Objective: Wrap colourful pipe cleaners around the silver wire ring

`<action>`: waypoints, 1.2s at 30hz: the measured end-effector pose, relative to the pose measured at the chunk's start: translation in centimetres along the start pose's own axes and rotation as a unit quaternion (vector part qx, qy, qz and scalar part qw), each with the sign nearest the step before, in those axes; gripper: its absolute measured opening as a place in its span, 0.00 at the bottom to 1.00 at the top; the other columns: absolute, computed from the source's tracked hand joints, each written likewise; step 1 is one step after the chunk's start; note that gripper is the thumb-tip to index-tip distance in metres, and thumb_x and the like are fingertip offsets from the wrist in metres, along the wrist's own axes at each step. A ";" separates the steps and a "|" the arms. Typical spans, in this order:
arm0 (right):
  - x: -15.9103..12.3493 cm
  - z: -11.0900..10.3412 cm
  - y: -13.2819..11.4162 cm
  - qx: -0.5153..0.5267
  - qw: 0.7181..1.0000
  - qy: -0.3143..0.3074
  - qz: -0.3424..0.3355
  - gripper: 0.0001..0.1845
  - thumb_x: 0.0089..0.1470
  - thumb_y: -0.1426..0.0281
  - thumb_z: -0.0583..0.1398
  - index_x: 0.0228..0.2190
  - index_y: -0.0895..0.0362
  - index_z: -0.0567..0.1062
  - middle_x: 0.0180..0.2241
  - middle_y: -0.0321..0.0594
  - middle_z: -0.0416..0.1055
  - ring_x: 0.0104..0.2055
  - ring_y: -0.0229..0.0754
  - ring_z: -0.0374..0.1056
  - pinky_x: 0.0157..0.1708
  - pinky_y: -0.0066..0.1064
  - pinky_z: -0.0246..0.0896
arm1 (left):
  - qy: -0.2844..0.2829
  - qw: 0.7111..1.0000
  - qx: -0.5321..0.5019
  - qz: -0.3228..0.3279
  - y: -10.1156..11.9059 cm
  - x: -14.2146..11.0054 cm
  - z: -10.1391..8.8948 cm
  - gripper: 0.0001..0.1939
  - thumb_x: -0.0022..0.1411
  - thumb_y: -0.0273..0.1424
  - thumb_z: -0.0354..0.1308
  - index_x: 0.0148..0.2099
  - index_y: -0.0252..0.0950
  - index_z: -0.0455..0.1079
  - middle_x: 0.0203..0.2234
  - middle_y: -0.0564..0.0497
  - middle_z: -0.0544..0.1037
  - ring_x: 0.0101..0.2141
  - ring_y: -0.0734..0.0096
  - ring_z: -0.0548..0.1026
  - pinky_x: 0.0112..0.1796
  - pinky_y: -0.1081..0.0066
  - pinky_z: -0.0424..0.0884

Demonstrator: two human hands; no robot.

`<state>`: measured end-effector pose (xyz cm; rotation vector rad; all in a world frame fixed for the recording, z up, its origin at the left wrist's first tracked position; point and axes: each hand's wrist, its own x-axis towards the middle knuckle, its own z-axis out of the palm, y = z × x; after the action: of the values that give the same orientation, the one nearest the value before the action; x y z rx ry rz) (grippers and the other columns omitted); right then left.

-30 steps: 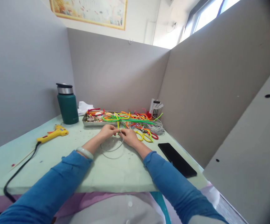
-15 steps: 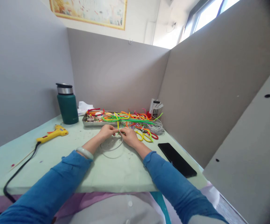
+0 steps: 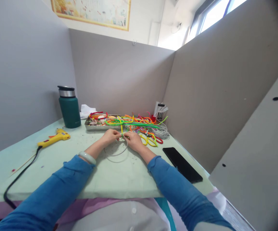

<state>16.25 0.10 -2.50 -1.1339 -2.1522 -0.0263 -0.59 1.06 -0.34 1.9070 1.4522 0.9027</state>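
Note:
A thin grey wire hoop [image 3: 117,155] hangs just above the table between my hands. My left hand [image 3: 111,136] pinches it from the left, with fingers pressed together. From the right, my right hand [image 3: 132,140] grips the hoop at nearly the same spot, its fingertips almost meeting the left ones. A yellow pipe cleaner [image 3: 122,127] stands up from that spot. A bit of green shows there too, too small to make out. Yellow-handled scissors [image 3: 150,141] lie just right of my right hand.
A metal tray [image 3: 100,128] of small craft pieces and a heap of coloured pipe cleaners [image 3: 141,123] lie at the back. A green bottle [image 3: 69,110] and a yellow glue gun [image 3: 54,138] with its cord are on the left. A black phone [image 3: 182,165] lies right. Partitions enclose the table.
Hardly anything differs. The hoop has shifted very slightly to the right, and the fingers have moved a little at the pinch point.

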 end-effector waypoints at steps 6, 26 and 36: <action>-0.1 -0.3 -0.1 -0.010 1.000 -0.011 0.011 0.12 0.55 0.65 0.53 0.32 0.54 0.76 0.30 0.38 0.72 0.32 0.37 0.63 0.29 0.25 0.50 | -0.009 1.000 -0.015 0.009 0.0 0.0 0.1 0.21 0.44 0.48 0.57 0.22 0.32 0.68 0.10 0.58 0.58 0.15 0.81 0.52 0.18 0.76 0.46; -0.1 -0.4 -0.3 -0.004 1.000 -0.016 0.006 0.10 0.53 0.65 0.55 0.31 0.54 0.75 0.30 0.37 0.72 0.31 0.37 0.63 0.27 0.25 0.48 | 0.019 1.000 -0.002 0.004 0.2 0.1 0.1 0.15 0.43 0.41 0.58 0.21 0.32 0.69 0.12 0.56 0.64 0.17 0.80 0.54 0.19 0.76 0.49; -0.2 -0.5 -0.7 -0.064 0.997 -0.013 -0.031 0.12 0.56 0.65 0.52 0.34 0.55 0.74 0.33 0.40 0.69 0.33 0.37 0.63 0.30 0.26 0.50 | 0.035 0.998 0.055 0.004 0.4 0.0 0.0 0.11 0.46 0.35 0.55 0.21 0.33 0.70 0.13 0.55 0.66 0.16 0.79 0.57 0.21 0.75 0.51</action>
<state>16.09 -0.66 -2.02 -1.1444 -2.2351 -0.1798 -0.35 0.98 0.01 1.9796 1.5648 0.9194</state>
